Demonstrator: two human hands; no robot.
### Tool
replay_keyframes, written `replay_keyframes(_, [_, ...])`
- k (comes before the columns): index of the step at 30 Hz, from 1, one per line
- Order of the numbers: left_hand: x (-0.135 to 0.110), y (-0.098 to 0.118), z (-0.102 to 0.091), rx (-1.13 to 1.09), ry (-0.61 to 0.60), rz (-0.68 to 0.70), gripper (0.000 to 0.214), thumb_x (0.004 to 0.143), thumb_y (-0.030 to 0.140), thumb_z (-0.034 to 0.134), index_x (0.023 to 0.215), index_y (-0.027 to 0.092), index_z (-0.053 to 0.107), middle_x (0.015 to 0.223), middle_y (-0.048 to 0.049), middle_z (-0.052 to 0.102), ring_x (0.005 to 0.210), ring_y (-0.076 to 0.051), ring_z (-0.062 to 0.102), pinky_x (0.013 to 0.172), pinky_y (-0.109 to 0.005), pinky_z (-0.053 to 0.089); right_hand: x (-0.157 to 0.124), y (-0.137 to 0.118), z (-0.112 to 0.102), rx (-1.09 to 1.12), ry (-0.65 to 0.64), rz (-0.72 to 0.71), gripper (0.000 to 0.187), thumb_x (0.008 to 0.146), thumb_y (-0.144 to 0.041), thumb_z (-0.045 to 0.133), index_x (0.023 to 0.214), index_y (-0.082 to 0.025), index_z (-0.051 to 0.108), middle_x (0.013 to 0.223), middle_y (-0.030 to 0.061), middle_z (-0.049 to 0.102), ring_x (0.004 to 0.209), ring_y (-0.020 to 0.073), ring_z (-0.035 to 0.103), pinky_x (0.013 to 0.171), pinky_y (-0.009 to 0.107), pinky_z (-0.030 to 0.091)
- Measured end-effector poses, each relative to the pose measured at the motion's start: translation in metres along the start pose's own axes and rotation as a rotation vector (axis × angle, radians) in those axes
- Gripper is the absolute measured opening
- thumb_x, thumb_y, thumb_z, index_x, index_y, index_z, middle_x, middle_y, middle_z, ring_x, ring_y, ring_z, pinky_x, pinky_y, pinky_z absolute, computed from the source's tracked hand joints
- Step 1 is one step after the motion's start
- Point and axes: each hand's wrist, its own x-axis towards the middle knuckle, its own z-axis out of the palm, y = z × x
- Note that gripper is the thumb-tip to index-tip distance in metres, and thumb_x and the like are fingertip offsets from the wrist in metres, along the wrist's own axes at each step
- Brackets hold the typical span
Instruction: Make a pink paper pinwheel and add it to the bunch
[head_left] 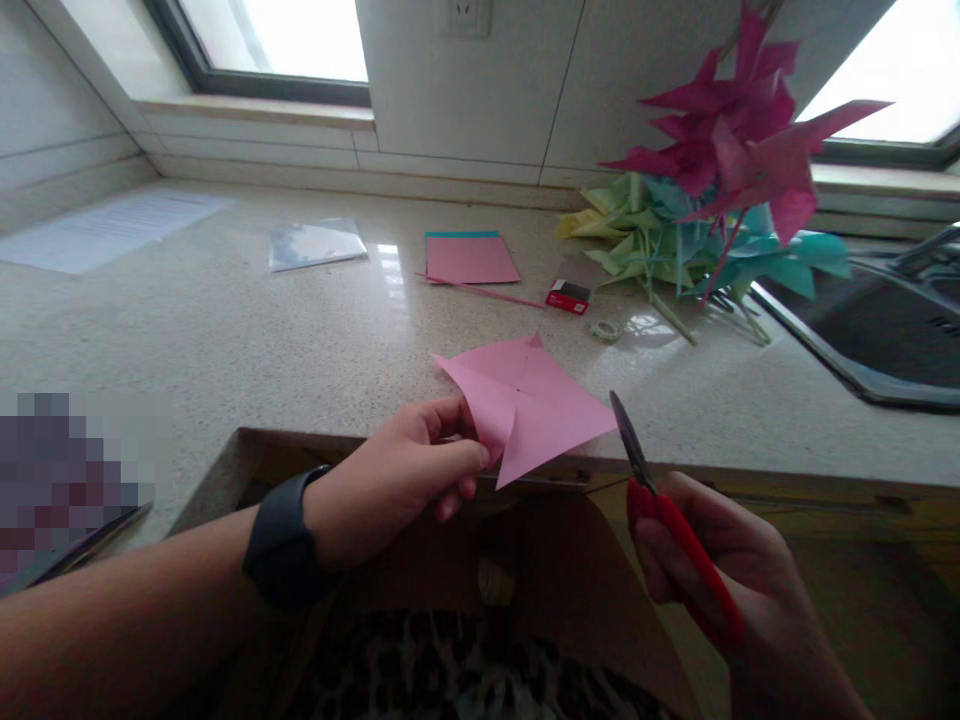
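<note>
My left hand [409,475] pinches the near left corner of a folded pink paper square [536,400], which it holds above the counter's front edge. My right hand [720,560] is closed round the red handles of scissors [660,510]. Their dark blades point up and away, with the tips just right of the paper's right corner. I cannot tell whether the blades touch the paper. A dark watch sits on my left wrist.
The speckled stone counter [225,340] carries a stack of pink paper [469,258], a thin pink stick [487,292], a small red box [568,296], a tape roll [606,329], a clear sleeve [315,243] and a white sheet [112,228]. Several paper pinwheels [720,190] are piled beside the sink [885,330].
</note>
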Motion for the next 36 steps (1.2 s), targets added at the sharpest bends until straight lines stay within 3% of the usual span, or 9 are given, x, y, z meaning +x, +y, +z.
replay_keyframes(3, [0.000, 0.006, -0.001, 0.002, 0.049, -0.029, 0.008, 0.079, 0.023, 0.062, 0.081, 0.017, 0.058, 0.058, 0.0065, 0.051, 0.043, -0.004, 0.039, 0.037, -0.014, 0.028, 0.002, 0.001, -0.001, -0.015, 0.000, -0.010, 0.041, 0.081, -0.053, 0.075, 0.066, -0.020, 0.055, 0.050, -0.0036, 0.052, 0.046, 0.0076, 0.043, 0.045, 0.020, 0.030])
replay_keyframes(8, [0.002, 0.019, -0.008, 0.145, 0.162, 0.111, 0.006, 0.077, 0.021, 0.055, 0.076, 0.017, 0.059, 0.061, 0.0057, 0.050, 0.049, -0.007, 0.041, 0.043, -0.017, 0.028, 0.003, 0.003, -0.002, -0.008, -0.016, 0.024, 0.042, 0.080, -0.054, 0.076, 0.066, -0.020, 0.055, 0.051, -0.0040, 0.051, 0.047, 0.0071, 0.043, 0.046, 0.020, 0.030])
replay_keyframes(12, [0.006, 0.028, -0.024, 0.506, 0.232, 0.191, 0.012, 0.078, 0.021, 0.048, 0.073, 0.019, 0.058, 0.064, 0.0043, 0.051, 0.055, -0.010, 0.043, 0.048, -0.022, 0.031, 0.003, 0.003, -0.003, 0.006, -0.023, 0.040, 0.042, 0.078, -0.054, 0.077, 0.066, -0.020, 0.054, 0.051, -0.0040, 0.052, 0.047, 0.0073, 0.043, 0.046, 0.020, 0.029])
replay_keyframes(16, [0.010, 0.031, -0.041, 0.795, 0.231, 0.159, 0.017, 0.081, 0.025, 0.041, 0.069, 0.021, 0.053, 0.066, 0.0023, 0.054, 0.060, -0.014, 0.048, 0.053, -0.028, 0.033, 0.004, 0.002, -0.002, 0.010, -0.043, 0.056, 0.043, 0.077, -0.055, 0.078, 0.066, -0.020, 0.055, 0.052, -0.0036, 0.053, 0.048, 0.0077, 0.045, 0.047, 0.020, 0.032])
replay_keyframes(20, [0.013, 0.030, -0.048, 1.223, 0.344, 0.168, 0.019, 0.085, 0.029, 0.042, 0.068, 0.023, 0.048, 0.066, 0.0000, 0.054, 0.062, -0.017, 0.050, 0.056, -0.031, 0.029, 0.005, 0.001, -0.001, -0.002, -0.051, 0.051, 0.043, 0.077, -0.055, 0.077, 0.066, -0.020, 0.056, 0.053, -0.0035, 0.053, 0.048, 0.0078, 0.045, 0.047, 0.020, 0.033])
replay_keyframes(26, [0.013, 0.025, -0.043, 1.560, 0.427, 0.094, 0.017, 0.087, 0.035, 0.043, 0.078, 0.024, 0.053, 0.069, -0.0045, 0.064, 0.063, -0.024, 0.060, 0.055, -0.033, 0.027, 0.005, 0.003, 0.000, -0.005, -0.070, 0.048, 0.040, 0.078, -0.053, 0.077, 0.068, -0.020, 0.056, 0.054, -0.0038, 0.053, 0.049, 0.0080, 0.046, 0.047, 0.020, 0.033])
replay_keyframes(29, [0.011, 0.023, -0.040, 1.678, 0.513, 0.095, 0.022, 0.089, 0.038, 0.043, 0.092, 0.023, 0.058, 0.074, -0.0066, 0.070, 0.063, -0.027, 0.064, 0.053, -0.033, 0.025, 0.005, 0.005, 0.001, -0.021, -0.079, 0.051, 0.039, 0.079, -0.052, 0.076, 0.068, -0.021, 0.055, 0.054, -0.0042, 0.052, 0.049, 0.0084, 0.046, 0.047, 0.020, 0.034])
replay_keyframes(33, [0.007, 0.023, -0.034, 1.759, 0.619, 0.267, 0.032, 0.091, 0.032, 0.044, 0.118, 0.020, 0.058, 0.090, -0.0090, 0.074, 0.072, -0.028, 0.068, 0.053, -0.032, 0.027, 0.005, 0.006, 0.001, -0.053, -0.087, 0.026, 0.039, 0.081, -0.052, 0.074, 0.067, -0.021, 0.055, 0.054, -0.0039, 0.052, 0.048, 0.0093, 0.046, 0.046, 0.022, 0.035])
replay_keyframes(36, [0.000, 0.019, -0.025, 1.718, 0.572, 0.438, 0.032, 0.090, 0.027, 0.047, 0.118, 0.021, 0.060, 0.090, -0.0072, 0.073, 0.073, -0.026, 0.067, 0.055, -0.032, 0.031, 0.005, 0.008, 0.000, -0.057, -0.080, 0.024, 0.039, 0.081, -0.052, 0.075, 0.068, -0.021, 0.054, 0.055, -0.0039, 0.053, 0.049, 0.0090, 0.046, 0.047, 0.021, 0.035])
